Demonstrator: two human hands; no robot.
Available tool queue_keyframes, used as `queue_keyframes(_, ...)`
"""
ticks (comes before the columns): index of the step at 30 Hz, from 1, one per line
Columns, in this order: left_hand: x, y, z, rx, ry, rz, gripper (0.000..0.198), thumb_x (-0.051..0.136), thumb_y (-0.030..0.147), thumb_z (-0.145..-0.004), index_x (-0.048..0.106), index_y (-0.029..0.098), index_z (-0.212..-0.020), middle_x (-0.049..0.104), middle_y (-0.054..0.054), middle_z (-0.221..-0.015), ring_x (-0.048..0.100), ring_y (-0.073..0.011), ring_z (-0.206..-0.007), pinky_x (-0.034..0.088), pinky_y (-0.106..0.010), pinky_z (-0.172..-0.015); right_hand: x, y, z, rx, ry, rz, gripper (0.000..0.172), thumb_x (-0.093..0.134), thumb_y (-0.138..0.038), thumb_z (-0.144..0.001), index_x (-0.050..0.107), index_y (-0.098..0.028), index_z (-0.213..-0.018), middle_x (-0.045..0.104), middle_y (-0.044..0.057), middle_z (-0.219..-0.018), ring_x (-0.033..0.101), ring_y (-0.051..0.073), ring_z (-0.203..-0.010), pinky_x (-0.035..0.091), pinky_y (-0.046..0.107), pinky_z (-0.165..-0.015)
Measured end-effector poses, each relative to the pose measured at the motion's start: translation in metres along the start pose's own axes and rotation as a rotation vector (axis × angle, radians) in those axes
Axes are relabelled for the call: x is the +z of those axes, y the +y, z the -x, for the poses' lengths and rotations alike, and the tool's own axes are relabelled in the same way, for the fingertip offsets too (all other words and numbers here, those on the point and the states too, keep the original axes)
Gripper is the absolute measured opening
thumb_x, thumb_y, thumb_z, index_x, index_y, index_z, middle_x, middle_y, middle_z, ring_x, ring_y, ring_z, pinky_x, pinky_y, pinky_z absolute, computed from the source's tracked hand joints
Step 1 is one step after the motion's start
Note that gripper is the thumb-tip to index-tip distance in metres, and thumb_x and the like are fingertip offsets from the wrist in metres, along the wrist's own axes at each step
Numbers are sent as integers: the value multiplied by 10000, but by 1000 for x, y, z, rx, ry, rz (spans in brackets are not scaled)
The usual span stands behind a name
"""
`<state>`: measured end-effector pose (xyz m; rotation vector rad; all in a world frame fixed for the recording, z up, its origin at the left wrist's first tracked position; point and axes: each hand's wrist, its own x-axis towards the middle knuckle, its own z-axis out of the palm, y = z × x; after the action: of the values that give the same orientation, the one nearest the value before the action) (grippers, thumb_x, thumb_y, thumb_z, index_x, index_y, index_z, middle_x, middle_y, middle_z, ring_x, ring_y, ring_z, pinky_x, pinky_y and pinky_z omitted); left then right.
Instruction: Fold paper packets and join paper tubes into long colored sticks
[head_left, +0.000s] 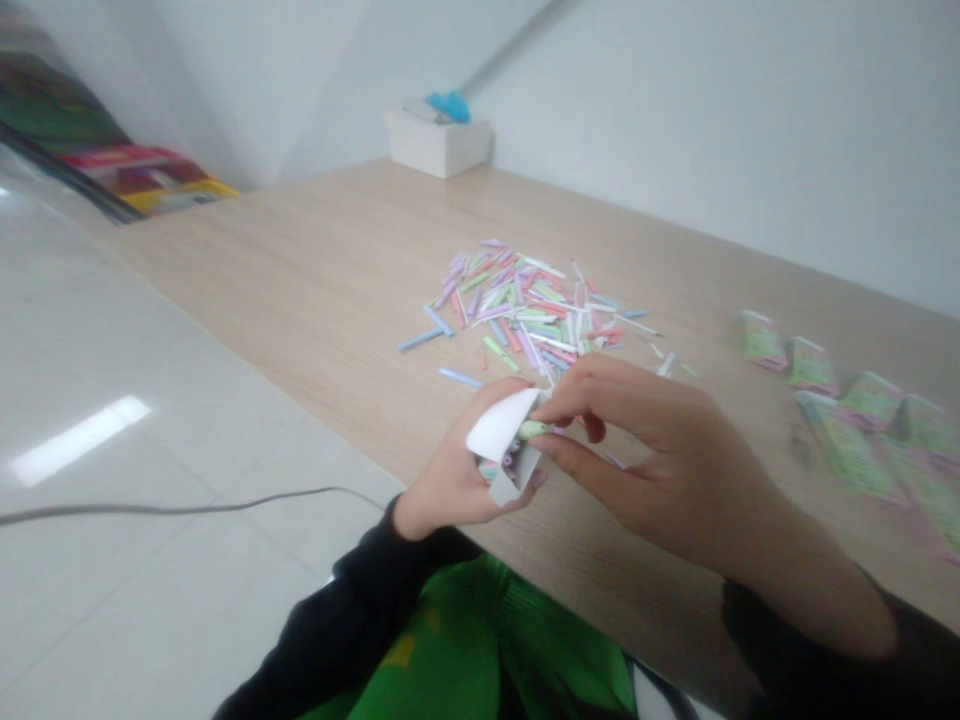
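Observation:
My left hand (451,474) is wrapped round a small white cardboard box (509,486), tilted with its flap (498,428) raised. Pastel sticks (508,460) show inside the box, some with what look like dark round ends. Between the thumb and forefinger of my right hand (646,455), a short light green stick (533,429) is pinched at the mouth of the box. Whether it is a chalk or a small tube is too blurred to tell. Just beyond both hands lies a loose pile of pastel sticks (525,310) in pink, purple, green, blue and white.
Several green and pink packets (847,440) lie on the wooden table (300,260) at the right. A white bin (439,143) with a blue crumpled item (450,105) stands against the wall. Across the tiled floor at left runs a cable (187,508).

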<state>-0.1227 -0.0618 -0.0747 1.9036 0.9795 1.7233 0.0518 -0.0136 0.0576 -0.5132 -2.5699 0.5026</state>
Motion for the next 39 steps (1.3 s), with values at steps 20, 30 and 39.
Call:
queue_keyframes(20,0,-4,2,4,-40,-37,682,753,165,-785,489,225,-1411,620,-158,-1341,636,-335,-1247,527,-503,-1064,2,0,-19,234,-326,191,316,540,-211,-918,599,-165,-610,600,12,-594,455,113,-559,257,311,-581)
queue_keyframes(30,0,-4,6,-12,-4,60,655,767,213,-816,495,274,-1409,647,-113,-1265,677,-300,-1143,566,-456,-982,-5,-10,-16,196,-174,114,159,656,-236,-855,719,-191,-715,578,-21,-608,465,114,-574,288,286,-571)
queue_keyframes(39,-1,-1,5,-7,-9,37,692,777,234,-817,481,240,-1443,621,-159,-1367,635,-336,-1270,520,-485,-1086,10,-16,-29,86,-273,335,274,541,-177,-829,518,-192,-556,408,-7,-514,269,124,-518,199,344,-567)
